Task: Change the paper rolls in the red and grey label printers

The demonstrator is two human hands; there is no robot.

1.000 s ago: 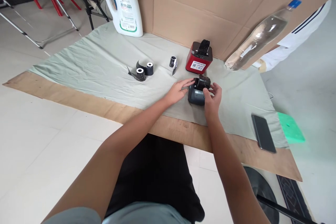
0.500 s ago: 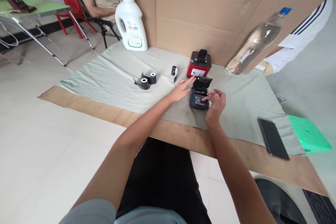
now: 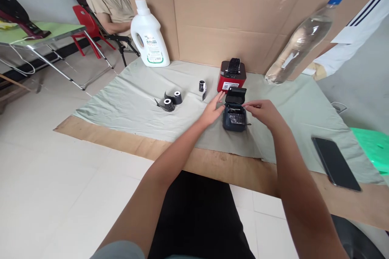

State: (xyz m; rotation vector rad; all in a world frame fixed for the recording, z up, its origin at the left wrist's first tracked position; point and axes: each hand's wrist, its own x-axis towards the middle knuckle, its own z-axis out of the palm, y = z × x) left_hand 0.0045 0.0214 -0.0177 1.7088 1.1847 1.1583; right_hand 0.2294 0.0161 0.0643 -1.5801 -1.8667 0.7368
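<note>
A small dark portable printer (image 3: 234,123) sits on the cloth with its black lid (image 3: 235,95) raised. A shiny black strip (image 3: 238,118) lies across its front, one end poking out at the right. My left hand (image 3: 213,109) rests at the printer's left side, fingers stretched out. At the right edge, near the lid's hinge, my right hand (image 3: 263,111) has its thumb and fingers pinched together; what lies between them is too small to make out. Just behind stands a red and black printer (image 3: 232,77) with a black strip on top.
Two rolls of black tape (image 3: 173,101) and a smaller roll (image 3: 202,86) lie to the left. A white detergent bottle (image 3: 149,34), a clear bottle (image 3: 304,40) and a phone (image 3: 336,162) are around. Cardboard (image 3: 231,16) stands behind; a person (image 3: 112,12) sits beyond.
My right hand has moved from above the printer's front to its right edge, uncovering the black strip. My left hand stays at the left side. The camera view has shifted.
</note>
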